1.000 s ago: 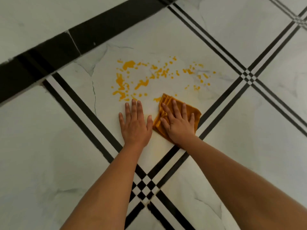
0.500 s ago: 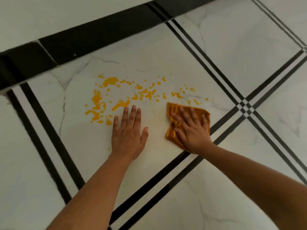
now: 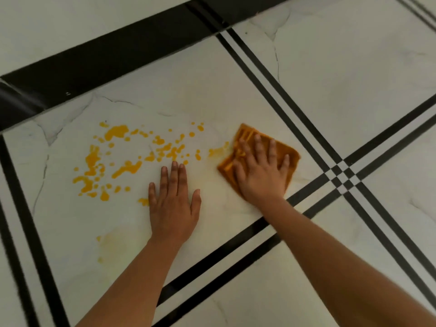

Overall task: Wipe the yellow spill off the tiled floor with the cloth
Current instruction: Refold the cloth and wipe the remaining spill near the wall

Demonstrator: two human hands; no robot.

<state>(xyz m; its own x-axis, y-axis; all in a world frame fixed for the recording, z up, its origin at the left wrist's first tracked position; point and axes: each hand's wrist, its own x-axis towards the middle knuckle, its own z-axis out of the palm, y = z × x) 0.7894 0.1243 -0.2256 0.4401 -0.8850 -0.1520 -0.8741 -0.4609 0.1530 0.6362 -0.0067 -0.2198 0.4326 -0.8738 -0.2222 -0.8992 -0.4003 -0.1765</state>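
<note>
Partly under right hand [image 3: 262,175], cloth [image 3: 286,151]

Glossy marble-look floor [image 3: 236,95] — ribbed cloth [image 3: 280,147], wet spill [image 3: 118,156]

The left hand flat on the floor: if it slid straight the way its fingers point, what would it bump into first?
Almost at once, the left hand would probably meet the yellow spill, whose nearest drops sit just beyond its fingertips.

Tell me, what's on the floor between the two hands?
In the head view, mostly bare white tile lies between the left hand and the right hand pressing the orange cloth; only a faint yellowish smear shows there.
</note>
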